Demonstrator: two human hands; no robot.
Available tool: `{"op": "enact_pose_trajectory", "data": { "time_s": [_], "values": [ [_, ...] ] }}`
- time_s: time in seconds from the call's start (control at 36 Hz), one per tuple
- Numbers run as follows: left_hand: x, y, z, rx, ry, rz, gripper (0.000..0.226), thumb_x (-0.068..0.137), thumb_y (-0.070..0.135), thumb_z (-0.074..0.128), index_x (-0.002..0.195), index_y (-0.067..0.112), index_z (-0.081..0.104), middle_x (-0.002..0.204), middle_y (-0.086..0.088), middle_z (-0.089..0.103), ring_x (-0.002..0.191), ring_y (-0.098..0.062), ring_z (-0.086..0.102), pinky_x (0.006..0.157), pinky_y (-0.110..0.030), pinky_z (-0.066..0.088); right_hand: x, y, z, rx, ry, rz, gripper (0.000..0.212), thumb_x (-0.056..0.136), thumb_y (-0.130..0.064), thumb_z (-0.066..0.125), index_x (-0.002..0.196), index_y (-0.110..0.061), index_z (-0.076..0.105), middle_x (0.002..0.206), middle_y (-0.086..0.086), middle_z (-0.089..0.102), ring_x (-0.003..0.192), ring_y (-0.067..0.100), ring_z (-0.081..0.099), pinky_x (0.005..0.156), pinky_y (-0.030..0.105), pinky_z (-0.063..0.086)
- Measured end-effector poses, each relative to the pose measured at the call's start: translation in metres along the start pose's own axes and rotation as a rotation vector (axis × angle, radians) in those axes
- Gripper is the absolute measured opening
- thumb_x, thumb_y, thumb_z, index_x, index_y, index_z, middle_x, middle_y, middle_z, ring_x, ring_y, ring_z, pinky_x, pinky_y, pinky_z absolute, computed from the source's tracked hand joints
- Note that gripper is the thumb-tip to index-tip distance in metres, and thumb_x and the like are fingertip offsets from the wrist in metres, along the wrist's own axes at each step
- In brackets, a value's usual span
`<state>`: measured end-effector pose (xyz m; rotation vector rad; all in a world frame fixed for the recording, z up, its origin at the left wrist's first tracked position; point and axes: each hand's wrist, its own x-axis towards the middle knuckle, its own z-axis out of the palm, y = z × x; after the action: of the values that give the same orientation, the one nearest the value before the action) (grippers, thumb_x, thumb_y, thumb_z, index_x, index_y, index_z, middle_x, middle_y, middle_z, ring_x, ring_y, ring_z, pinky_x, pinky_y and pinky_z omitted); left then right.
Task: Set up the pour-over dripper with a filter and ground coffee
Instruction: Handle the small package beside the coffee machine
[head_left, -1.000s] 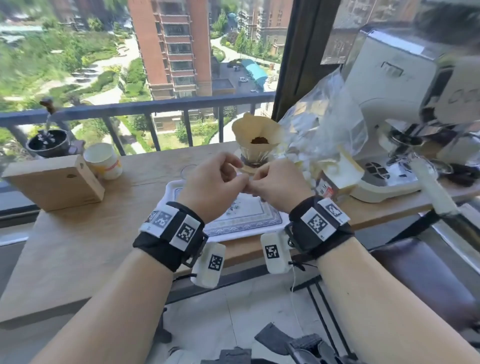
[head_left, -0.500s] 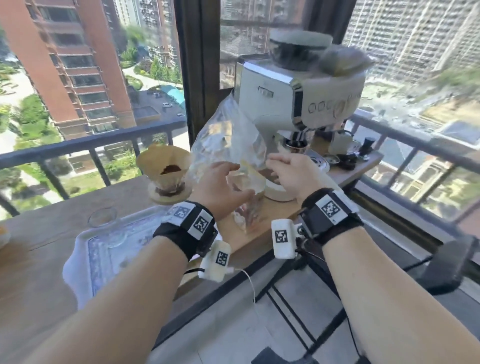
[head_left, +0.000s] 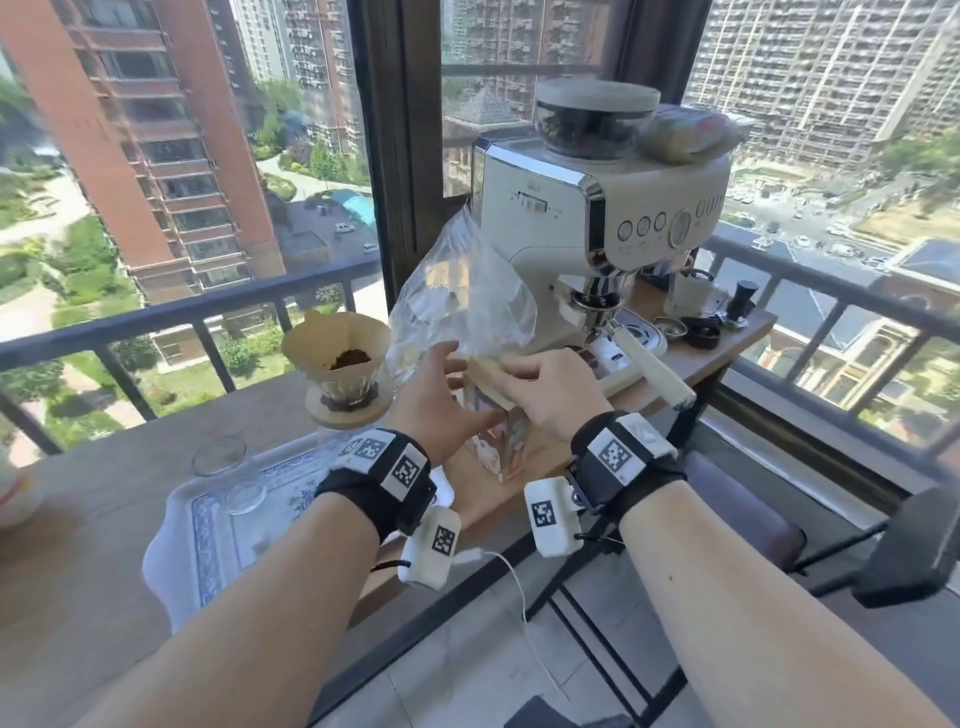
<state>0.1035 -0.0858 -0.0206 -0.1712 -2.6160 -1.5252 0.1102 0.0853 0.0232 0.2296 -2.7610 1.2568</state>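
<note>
I judge this nearly done: the dripper (head_left: 340, 384) stands on the table (head_left: 78, 571), left of the espresso machine (head_left: 597, 208), with the paper filter (head_left: 317, 343) seated and a small heap of ground coffee (head_left: 350, 358) inside. My left hand (head_left: 441, 400) lays fairly straight fingers against the clear bag (head_left: 467, 301); my right hand (head_left: 553, 389) pinches the pale top flap of the filter box (head_left: 501, 447). Only tidying seems left.

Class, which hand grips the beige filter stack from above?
The right hand: its fingers curl over the filter stack, while the left hand reaches, fingers extended, toward the clear bag.
</note>
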Motion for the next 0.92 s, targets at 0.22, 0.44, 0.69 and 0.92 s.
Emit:
{"op": "enact_pose_trajectory", "data": {
  "time_s": [0.22,0.44,0.69,0.92],
  "values": [
    [0.018,-0.025,-0.043,0.055,0.026,0.042,0.058,0.066,0.034,0.096,0.103,0.047,0.053,0.107,0.019,0.066,0.110,-0.008,0.066,0.102,-0.040,0.055,0.029,-0.023,0.044,-0.025,-0.010,-0.009,0.035,0.093,-0.058,0.065,0.104,-0.030,0.083,0.105,0.000,0.080,0.106,0.016,0.070,0.096,0.033,0.051],
    [0.046,-0.045,-0.071,-0.002,0.026,0.013,0.067,0.068,0.041,0.093,0.129,0.033,0.065,0.117,0.010,0.073,0.109,-0.007,0.068,0.102,-0.036,0.056,0.063,-0.039,0.067,0.012,-0.037,0.078,0.041,0.083,-0.040,0.081,0.119,-0.021,0.078,0.117,0.002,0.077,0.111,0.014,0.070,0.101,0.030,0.050],
    [0.066,-0.074,-0.103,0.157,0.043,-0.013,0.033,0.079,0.037,0.087,0.112,0.033,0.080,0.114,0.023,0.066,0.078,0.003,0.058,0.072,-0.016,0.043,0.083,-0.043,0.103,0.196,-0.058,0.098,0.035,0.092,-0.040,0.075,0.120,-0.020,0.077,0.117,0.000,0.076,0.111,0.012,0.068,0.103,0.035,0.052],
    [0.077,-0.092,-0.115,0.117,0.037,-0.079,0.025,0.084,0.031,0.084,0.108,0.035,0.079,0.096,0.025,0.072,0.093,0.005,0.067,0.086,-0.022,0.055,0.098,-0.044,0.130,0.170,-0.102,0.221,0.076,0.086,-0.056,0.072,0.148,-0.022,0.046,0.143,-0.001,0.055,0.119,0.010,0.055,0.092,0.022,0.038]
  ]
}}
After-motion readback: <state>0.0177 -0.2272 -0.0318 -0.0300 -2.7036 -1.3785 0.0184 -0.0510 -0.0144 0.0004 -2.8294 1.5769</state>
